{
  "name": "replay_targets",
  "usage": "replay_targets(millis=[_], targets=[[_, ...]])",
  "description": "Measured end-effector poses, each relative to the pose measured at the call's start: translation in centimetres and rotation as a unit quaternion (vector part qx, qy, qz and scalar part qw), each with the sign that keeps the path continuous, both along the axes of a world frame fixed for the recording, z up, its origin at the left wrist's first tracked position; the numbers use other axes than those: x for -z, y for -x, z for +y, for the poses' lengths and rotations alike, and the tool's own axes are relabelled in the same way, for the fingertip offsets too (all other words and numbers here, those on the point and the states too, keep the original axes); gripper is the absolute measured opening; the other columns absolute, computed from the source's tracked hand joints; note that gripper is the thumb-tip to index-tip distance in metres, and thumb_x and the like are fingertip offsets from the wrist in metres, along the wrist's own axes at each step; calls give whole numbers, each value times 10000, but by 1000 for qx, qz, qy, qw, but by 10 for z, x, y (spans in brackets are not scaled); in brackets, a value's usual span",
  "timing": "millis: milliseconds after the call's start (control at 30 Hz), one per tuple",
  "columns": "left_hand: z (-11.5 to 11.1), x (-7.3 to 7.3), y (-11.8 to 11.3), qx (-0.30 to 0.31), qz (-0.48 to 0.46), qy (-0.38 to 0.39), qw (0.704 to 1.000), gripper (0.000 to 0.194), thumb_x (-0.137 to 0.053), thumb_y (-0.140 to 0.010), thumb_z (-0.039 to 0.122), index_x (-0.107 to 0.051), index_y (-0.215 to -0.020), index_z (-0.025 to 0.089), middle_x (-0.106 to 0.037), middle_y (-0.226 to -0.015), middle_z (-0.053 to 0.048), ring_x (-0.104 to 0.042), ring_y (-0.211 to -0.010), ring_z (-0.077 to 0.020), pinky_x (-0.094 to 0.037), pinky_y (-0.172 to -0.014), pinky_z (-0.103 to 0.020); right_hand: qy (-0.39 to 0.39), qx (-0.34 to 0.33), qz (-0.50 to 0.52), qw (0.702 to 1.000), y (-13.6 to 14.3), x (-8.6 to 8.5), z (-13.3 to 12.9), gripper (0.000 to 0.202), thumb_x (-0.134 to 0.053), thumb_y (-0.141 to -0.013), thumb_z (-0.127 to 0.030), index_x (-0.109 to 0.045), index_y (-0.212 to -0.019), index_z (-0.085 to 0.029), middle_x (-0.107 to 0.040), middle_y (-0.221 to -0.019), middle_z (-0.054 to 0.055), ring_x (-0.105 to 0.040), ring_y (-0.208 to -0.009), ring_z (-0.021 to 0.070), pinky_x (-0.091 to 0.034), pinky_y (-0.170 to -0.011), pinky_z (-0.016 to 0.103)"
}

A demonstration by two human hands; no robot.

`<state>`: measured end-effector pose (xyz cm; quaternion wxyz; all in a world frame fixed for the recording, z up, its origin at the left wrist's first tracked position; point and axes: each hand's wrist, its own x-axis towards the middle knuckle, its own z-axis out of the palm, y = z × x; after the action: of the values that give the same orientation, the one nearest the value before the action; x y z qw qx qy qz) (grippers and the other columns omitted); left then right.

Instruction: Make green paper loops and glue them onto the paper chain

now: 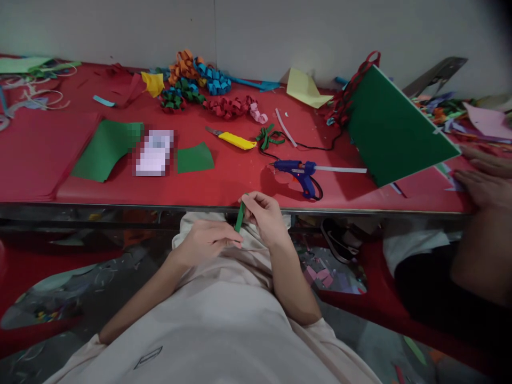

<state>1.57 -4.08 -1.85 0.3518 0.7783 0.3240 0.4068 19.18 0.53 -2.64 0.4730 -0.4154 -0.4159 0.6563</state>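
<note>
A narrow green paper strip (240,217) is stretched between my two hands, just below the front edge of the table. My right hand (263,216) pinches its upper end between thumb and fingers. At the lower end, my left hand (212,239) is closed with its fingertips against the strip. Beyond my hands, a blue glue gun (298,173) lies on its side with a white glue stick in its back. A yellow cutter knife (236,140) rests near several curled green paper strips (270,137). A small green paper piece (196,158) lies to the left.
Paper curls (228,106) in several colours sit at the back of the red table (236,184). A green board (400,128) stands tilted at right, beside a co-worker's hand (486,173). Red sheets (36,154), a larger green paper (106,149) and a blurred phone-like object (154,153) lie left.
</note>
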Motion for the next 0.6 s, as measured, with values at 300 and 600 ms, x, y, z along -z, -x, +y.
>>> replay_targets(millis=[300,600], targets=[[-2,3,1,-82,21,7,996,127,-667,-947,269,-756,-1009,204,-801,-895,-46,-752,-765,-148,-571,-724,-226,-57,-6,-29,998,-10,-7,-1,375,-740,-850,-545,-611,-757,-206,-521,-547,-65,-361,-446,64,-273,-442,227],[-2,16,-6,-171,-96,226,954,199,-631,-958,371,-562,-1039,202,-657,-645,38,-639,-530,-115,-478,-521,-208,-101,-81,-108,986,3,-8,-9,363,-753,-814,-518,-593,-735,-203,-529,-618,-52,-442,-555,87,-360,-523,228]])
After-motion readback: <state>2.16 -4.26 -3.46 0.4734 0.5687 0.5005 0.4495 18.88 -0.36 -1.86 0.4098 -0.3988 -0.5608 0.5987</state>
